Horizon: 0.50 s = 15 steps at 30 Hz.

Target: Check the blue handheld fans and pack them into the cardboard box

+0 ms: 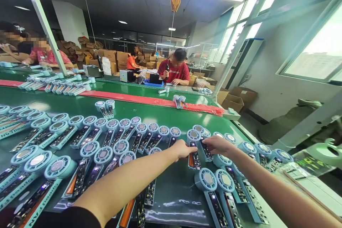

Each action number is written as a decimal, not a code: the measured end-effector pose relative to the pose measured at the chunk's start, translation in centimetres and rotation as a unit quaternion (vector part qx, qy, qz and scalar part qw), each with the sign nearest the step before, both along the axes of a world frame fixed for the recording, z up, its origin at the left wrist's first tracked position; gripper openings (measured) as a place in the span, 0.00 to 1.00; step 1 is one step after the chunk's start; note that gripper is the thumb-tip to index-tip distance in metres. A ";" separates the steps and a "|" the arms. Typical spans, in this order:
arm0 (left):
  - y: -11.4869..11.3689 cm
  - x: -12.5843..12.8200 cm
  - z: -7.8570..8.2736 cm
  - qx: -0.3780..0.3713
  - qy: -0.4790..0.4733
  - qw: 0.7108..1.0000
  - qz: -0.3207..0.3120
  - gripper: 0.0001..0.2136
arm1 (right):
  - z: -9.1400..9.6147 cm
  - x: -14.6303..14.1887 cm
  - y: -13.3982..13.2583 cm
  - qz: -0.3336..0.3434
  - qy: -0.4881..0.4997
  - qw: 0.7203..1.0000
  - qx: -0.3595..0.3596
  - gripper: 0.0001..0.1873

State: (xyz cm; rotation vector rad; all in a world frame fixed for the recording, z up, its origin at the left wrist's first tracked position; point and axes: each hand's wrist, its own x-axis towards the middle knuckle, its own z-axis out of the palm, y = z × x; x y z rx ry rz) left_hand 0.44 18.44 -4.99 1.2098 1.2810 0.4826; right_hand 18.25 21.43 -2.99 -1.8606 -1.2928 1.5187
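Observation:
Two light-blue handheld fans stand side by side in front of me, their handles uncovered to show dark circuit boards. My left hand (183, 149) is closed on the handle of the nearer fan (193, 135), which has an orange strip along its board. Just to the right, my right hand (217, 145) has its fingers closed on the handle of a second fan (206, 153). Part of that fan's head is hidden behind the first one. Closer to me lies a pair of similar fans (207, 180), heads away from me and handles pointing toward me.
Rows of similar fans (104, 155) cover the bench at left, with more (248, 148) at right. Beyond runs a green conveyor belt (139, 110) with a red strip (128, 97). A co-worker (175, 69) sits opposite, holding a hanging screwdriver. A metal post (229, 57) rises at right.

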 end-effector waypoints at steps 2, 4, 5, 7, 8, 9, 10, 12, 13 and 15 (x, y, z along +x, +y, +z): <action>0.0 1.0 -0.8 -0.010 0.010 1.000 0.008 0.09 | -0.4 -0.1 0.3 0.010 -0.033 0.999 0.000 0.09; 0.0 1.5 -1.3 -0.014 0.011 1.000 0.019 0.10 | -0.7 -0.2 0.5 0.019 -0.056 0.998 -0.003 0.09; 0.0 1.6 -1.5 -0.016 0.009 1.000 0.023 0.10 | -0.8 -0.4 0.6 0.024 -0.065 0.998 -0.005 0.10; 0.0 1.8 -1.7 -0.019 0.006 0.999 0.028 0.11 | -1.0 -0.6 0.5 0.033 -0.082 0.996 -0.009 0.10; -0.1 1.9 -1.8 -0.020 0.007 0.999 0.029 0.12 | -1.1 -0.8 0.4 0.038 -0.092 0.995 -0.010 0.10; -0.1 2.0 -1.9 -0.020 0.010 0.999 0.031 0.12 | -1.3 -0.9 0.4 0.042 -0.103 0.994 -0.011 0.10; -0.2 2.1 -2.0 -0.019 0.015 0.999 0.032 0.12 | -1.4 -1.0 0.4 0.047 -0.116 0.992 -0.011 0.10; -0.1 2.4 -2.1 -0.013 0.032 0.999 0.035 0.12 | -1.7 -1.3 0.5 0.056 -0.146 0.988 -0.011 0.10; 0.0 2.4 -2.1 -0.006 0.044 0.998 0.037 0.12 | -1.8 -1.4 0.5 0.061 -0.163 0.985 -0.011 0.10; 0.4 2.3 -2.1 0.016 0.070 0.996 0.044 0.13 | -2.0 -1.5 0.8 0.071 -0.195 0.978 -0.008 0.11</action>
